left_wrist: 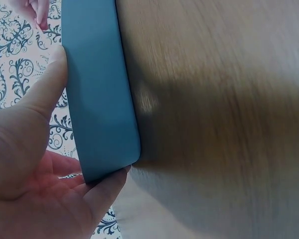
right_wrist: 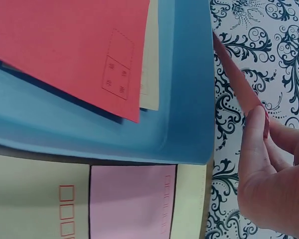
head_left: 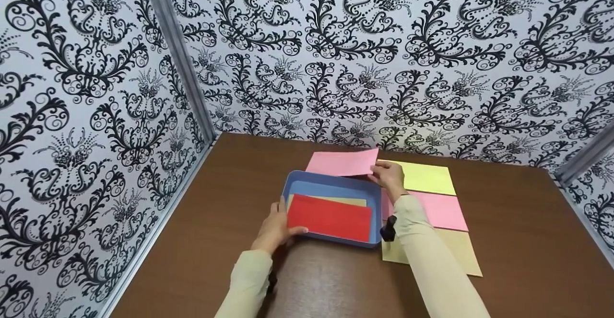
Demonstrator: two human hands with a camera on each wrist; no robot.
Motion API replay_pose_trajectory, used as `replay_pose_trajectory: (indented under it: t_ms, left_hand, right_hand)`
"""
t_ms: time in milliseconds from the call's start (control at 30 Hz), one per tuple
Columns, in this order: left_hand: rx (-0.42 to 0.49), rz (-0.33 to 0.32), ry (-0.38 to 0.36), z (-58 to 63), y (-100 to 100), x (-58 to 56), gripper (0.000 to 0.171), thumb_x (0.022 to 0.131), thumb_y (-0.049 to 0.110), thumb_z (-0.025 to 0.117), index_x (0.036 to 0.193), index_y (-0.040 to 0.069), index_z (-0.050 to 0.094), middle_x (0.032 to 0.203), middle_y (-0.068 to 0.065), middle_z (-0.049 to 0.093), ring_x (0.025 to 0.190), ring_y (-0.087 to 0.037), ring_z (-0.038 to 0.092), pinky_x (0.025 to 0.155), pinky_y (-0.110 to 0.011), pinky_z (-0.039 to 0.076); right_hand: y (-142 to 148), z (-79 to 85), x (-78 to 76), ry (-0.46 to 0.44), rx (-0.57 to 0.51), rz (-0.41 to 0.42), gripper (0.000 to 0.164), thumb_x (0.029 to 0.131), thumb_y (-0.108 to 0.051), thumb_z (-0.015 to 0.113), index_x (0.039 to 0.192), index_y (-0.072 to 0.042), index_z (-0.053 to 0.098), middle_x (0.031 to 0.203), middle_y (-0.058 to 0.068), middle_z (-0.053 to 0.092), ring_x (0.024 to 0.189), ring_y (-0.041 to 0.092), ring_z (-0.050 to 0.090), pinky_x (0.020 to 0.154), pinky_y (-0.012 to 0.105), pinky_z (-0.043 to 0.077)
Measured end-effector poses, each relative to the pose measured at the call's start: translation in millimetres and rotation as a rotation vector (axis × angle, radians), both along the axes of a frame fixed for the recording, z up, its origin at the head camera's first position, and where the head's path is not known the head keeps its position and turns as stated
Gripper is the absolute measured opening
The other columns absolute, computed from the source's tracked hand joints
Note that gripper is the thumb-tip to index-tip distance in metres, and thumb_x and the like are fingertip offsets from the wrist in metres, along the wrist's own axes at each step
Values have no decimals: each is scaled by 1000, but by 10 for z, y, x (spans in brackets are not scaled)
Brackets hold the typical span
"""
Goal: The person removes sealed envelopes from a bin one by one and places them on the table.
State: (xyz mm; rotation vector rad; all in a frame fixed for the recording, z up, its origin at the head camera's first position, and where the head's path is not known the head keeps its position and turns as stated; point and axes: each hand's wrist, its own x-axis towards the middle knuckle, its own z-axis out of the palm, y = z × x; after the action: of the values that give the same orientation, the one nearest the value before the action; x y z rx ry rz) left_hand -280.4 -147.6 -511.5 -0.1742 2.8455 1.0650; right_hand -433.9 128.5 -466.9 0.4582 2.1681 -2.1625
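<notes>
A blue tray (head_left: pixel 331 180) lies on the table. Inside it a red envelope (head_left: pixel 330 218) rests over a tan envelope (head_left: pixel 359 202). My left hand (head_left: pixel 276 227) grips the tray's near left corner; in the left wrist view the thumb of that hand (left_wrist: pixel 20 144) touches the rim and the fingers bend round the corner. Beyond the tray's far side, my right hand (head_left: pixel 388 176) pinches a pink envelope (head_left: pixel 341 162) by its right end. The right wrist view shows this pink envelope (right_wrist: pixel 241 82) nearly edge-on between thumb and fingers.
Right of the tray lie a yellow envelope (head_left: pixel 428 178), another pink envelope (head_left: pixel 443 208) and another tan envelope (head_left: pixel 458 248), one below the other and partly behind my right arm. Patterned walls (head_left: pixel 336 59) border the brown table (head_left: pixel 518 241) at the back and sides.
</notes>
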Motion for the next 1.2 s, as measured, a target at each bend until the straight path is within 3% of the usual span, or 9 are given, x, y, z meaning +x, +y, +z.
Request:
replay_pose_trajectory:
  t_ms: [267, 500, 733, 800, 867, 1033, 1067, 1167, 1200]
  left_hand:
    - [-31, -16, 12, 8, 4, -12, 115, 75, 40, 84, 156, -7, 17, 150, -28, 35, 125, -43, 52, 101, -54, 50]
    - [-46, -26, 17, 1, 8, -25, 115, 75, 40, 84, 155, -8, 18, 149, -28, 35, 124, -42, 52, 100, -54, 51]
    - [-18, -7, 4, 0, -3, -29, 116, 74, 41, 85, 156, -6, 17, 150, -26, 35, 127, -42, 49, 102, -55, 50]
    - [-10, -4, 5, -3, -6, -26, 117, 73, 40, 85, 156, -6, 16, 151, -26, 34, 128, -42, 49, 102, -55, 49]
    - [-7, -3, 8, -7, -10, -25, 117, 73, 40, 85, 156, -6, 16, 151, -26, 34, 127, -42, 49, 102, -55, 49]
    - [1, -2, 10, -6, -7, -17, 117, 73, 40, 85, 156, -5, 16, 150, -26, 34, 126, -42, 50, 101, -55, 50]
    - [2, -2, 10, -3, -5, -15, 117, 72, 40, 85, 156, -5, 16, 150, -26, 34, 126, -42, 50, 101, -56, 50]
    - [-23, -12, 14, -4, 2, -18, 116, 74, 41, 84, 156, -6, 17, 149, -27, 35, 123, -42, 53, 99, -54, 51]
    - [-35, -16, 18, -5, 4, -19, 115, 75, 41, 84, 156, -7, 17, 149, -28, 36, 121, -42, 54, 98, -54, 52]
  right_hand:
    - [52, -84, -12, -6, -39, 58, 44, 91, 13, 57, 133, 20, 50, 97, 16, 65, 72, 10, 65, 72, 21, 60]
    - [98, -283, -139, -28, 50, 106, 45, 92, 8, 58, 135, 18, 49, 128, 31, 59, 84, 13, 66, 81, 23, 59]
    - [469, -1441, -1129, 18, 12, 165, 36, 83, -1, 75, 116, 8, 68, 109, 19, 71, 87, 17, 71, 77, 27, 60]
    - [508, -1621, -1296, 22, 40, 160, 36, 82, -4, 76, 116, 6, 69, 106, 15, 73, 83, 15, 71, 73, 25, 60]
    - [456, -1469, -1189, 13, 82, 177, 38, 84, -5, 75, 119, 7, 67, 109, 18, 72, 81, 13, 69, 72, 24, 59]
    - [63, -170, -83, -66, 225, 206, 47, 96, -2, 57, 138, 17, 46, 141, 32, 52, 100, 18, 65, 90, 26, 55]
    - [28, -60, 25, -69, 240, 206, 48, 98, -3, 54, 139, 18, 44, 141, 32, 51, 100, 18, 64, 90, 25, 54]
    - [60, -117, 20, -56, 168, 221, 49, 98, -2, 53, 141, 18, 42, 140, 31, 52, 107, 19, 63, 97, 29, 53]
    - [133, -351, -169, -39, 133, 209, 50, 96, -3, 56, 140, 17, 43, 132, 29, 58, 107, 20, 64, 95, 28, 54]
